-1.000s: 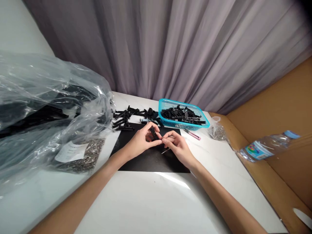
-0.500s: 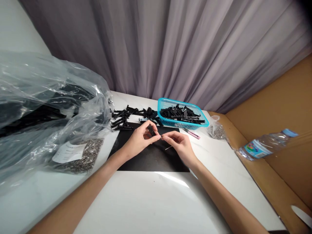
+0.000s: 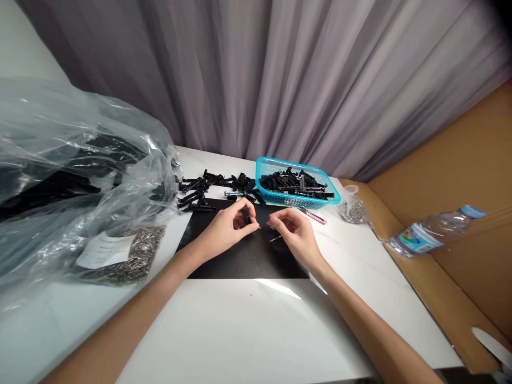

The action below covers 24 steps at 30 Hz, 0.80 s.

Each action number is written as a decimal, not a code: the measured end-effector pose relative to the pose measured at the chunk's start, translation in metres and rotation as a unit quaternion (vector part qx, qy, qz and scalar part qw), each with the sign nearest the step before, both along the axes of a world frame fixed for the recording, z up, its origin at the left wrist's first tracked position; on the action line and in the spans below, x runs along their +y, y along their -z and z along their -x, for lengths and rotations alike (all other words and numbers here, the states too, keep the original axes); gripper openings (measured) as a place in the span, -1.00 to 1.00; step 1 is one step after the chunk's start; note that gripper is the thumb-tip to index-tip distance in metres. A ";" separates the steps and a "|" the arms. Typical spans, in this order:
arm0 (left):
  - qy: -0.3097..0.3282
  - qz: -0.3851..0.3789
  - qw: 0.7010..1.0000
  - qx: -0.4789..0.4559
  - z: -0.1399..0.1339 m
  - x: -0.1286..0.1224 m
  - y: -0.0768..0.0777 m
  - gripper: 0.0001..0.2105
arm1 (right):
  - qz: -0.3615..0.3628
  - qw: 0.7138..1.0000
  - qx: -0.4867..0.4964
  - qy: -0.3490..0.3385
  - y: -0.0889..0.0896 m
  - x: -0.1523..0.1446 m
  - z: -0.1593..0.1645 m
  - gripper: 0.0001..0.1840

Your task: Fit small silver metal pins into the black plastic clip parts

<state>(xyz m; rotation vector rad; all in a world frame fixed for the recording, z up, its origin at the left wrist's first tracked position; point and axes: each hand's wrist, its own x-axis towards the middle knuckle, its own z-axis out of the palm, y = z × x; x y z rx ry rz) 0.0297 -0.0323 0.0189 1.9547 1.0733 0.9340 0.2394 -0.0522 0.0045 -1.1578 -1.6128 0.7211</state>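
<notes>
Fingers (image 3: pixel 250 220) pinch a black clip (image 3: pixel 245 214); basket (image 3: pixel 262 169) apparently holds similar clips.

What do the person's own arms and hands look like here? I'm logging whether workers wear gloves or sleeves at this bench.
Both forearms are bare up to the picture's edge: no sleeves show. The left hand and right hand wear no gloves. No watch, bracelet or ring can be made out, though the fingers are small in the view.

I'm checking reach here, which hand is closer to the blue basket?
Right. The right hand sits just in front of the blue basket, below its near rim; the left hand is farther off to the basket's left, holding a small black part.
</notes>
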 end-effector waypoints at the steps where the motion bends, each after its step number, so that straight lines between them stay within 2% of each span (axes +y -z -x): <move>1: -0.009 -0.027 0.998 0.058 0.002 -0.001 -0.002 -0.88 | 0.000 1.000 0.000 0.001 0.000 0.001 -0.002 -0.76; 4: -0.011 -0.090 0.978 0.187 0.007 -0.003 -0.007 -0.90 | 0.008 1.000 -0.012 -0.004 0.000 0.003 -0.008 -0.76; 7: -0.001 -0.106 0.967 0.232 0.009 -0.004 -0.010 -0.90 | 0.014 0.999 -0.033 -0.008 0.003 0.005 -0.011 -0.77; 15: -0.005 -0.125 0.968 0.218 0.009 -0.002 -0.010 -0.90 | -0.002 0.997 -0.074 0.001 0.004 0.004 -0.013 -0.80; 21: -0.026 -0.114 0.976 0.184 0.011 -0.004 -0.016 -0.67 | -0.024 0.996 -0.091 0.007 0.003 0.004 -0.013 -0.81; 24: -0.025 -0.111 0.978 0.178 0.013 -0.004 -0.018 -0.64 | -0.031 0.995 -0.097 0.010 0.004 0.004 -0.013 -0.82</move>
